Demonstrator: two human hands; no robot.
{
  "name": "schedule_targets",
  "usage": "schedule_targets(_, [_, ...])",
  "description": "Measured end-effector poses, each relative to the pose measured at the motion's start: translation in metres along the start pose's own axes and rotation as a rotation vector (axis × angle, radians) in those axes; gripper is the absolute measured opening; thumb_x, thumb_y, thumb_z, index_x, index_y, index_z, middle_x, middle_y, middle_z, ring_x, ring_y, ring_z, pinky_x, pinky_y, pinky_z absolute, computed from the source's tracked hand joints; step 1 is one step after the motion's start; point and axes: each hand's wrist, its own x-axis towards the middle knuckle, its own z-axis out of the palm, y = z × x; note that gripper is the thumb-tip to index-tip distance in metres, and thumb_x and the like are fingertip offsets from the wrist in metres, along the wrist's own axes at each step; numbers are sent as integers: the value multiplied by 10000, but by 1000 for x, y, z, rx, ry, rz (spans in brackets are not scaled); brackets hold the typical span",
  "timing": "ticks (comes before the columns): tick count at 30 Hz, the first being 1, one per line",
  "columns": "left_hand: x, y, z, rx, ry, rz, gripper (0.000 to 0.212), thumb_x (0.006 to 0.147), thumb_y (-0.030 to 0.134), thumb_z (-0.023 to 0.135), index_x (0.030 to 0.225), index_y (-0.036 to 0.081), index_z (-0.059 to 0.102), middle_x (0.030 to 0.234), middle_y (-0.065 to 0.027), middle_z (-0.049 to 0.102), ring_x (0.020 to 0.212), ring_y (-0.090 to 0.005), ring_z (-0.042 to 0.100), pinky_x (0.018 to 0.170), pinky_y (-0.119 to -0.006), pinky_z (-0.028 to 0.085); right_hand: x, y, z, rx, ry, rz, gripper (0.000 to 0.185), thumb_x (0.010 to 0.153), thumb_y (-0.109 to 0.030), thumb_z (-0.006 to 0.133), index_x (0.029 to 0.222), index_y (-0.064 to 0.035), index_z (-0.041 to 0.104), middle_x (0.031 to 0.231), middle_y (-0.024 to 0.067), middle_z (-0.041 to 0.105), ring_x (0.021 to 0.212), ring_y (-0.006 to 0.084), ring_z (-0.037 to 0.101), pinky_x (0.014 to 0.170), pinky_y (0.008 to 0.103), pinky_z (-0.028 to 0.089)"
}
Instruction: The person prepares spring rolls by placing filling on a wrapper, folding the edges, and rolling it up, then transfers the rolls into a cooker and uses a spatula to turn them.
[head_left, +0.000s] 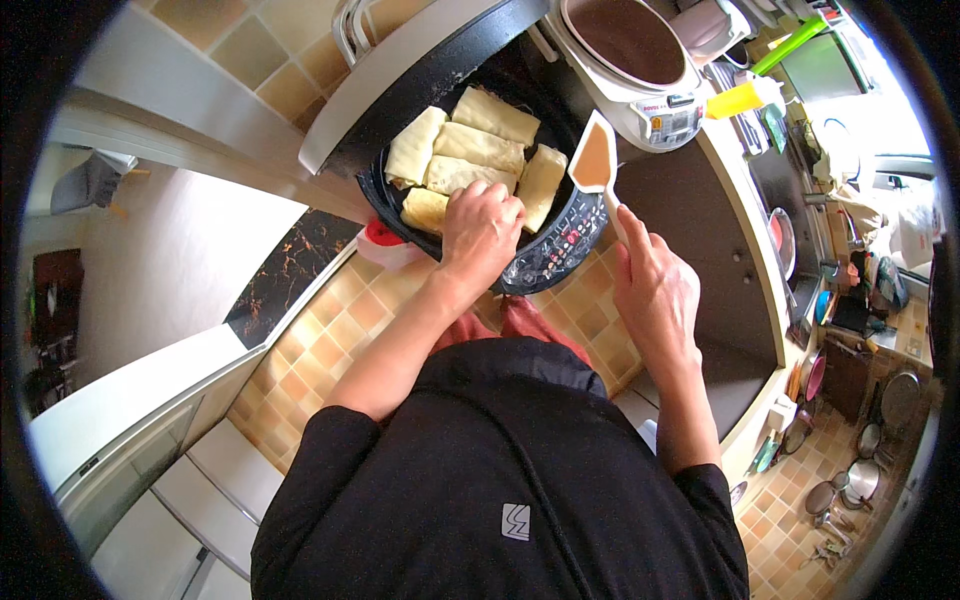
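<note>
Several pale rolled or folded dough pieces lie in a round black electric griddle with a control panel at its front. My left hand reaches over the front of the griddle, its fingertips at a filled roll and the roll behind it; whether it grips either is hidden. Another roll lies at a slant on the right side. My right hand holds a spatula with a white rim and orange-brown middle by its pale handle, blade up, beside the griddle's right edge.
The griddle's black lid stands raised at the back left. A white rice cooker, its lid up, stands behind right. Farther right are a yellow bottle and a crowded counter. Below the griddle's left side sits a pink and red container.
</note>
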Motion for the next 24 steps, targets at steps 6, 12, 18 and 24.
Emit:
schedule_targets(6, [-1,-2,10,77,5,12,49,840,166,742,853,121,755,869,-66,681,938,-275,611,858,-424,475,5,-20,4,-103,-24,-34,408,900,-87,594,1301,-11,590,733,153,660,635,310,688,557,436,536])
schedule_targets(12, [4,-19,-2,66,29,-12,58,843,150,730,875,105,750,888,-72,680,944,-272,615,875,-422,479,-1,-26,3,25,-141,-20,294,923,-116,610,1204,-30,592,671,158,653,636,339,679,565,464,519])
schedule_targets(18, [11,-32,-10,41,14,-3,46,837,121,705,875,122,731,941,-54,680,964,-253,622,884,-402,480,-16,-2,5,427,-188,215,297,960,-143,636,1250,-94,591,824,241,696,774,415,698,679,493,535])
schedule_targets(24, [20,-41,-25,-155,-18,-65,227,828,231,775,992,109,677,931,-51,667,957,-270,617,890,-419,473,10,-20,-33,484,-116,88,294,943,-116,655,1229,-66,611,824,231,686,761,398,694,665,464,535])
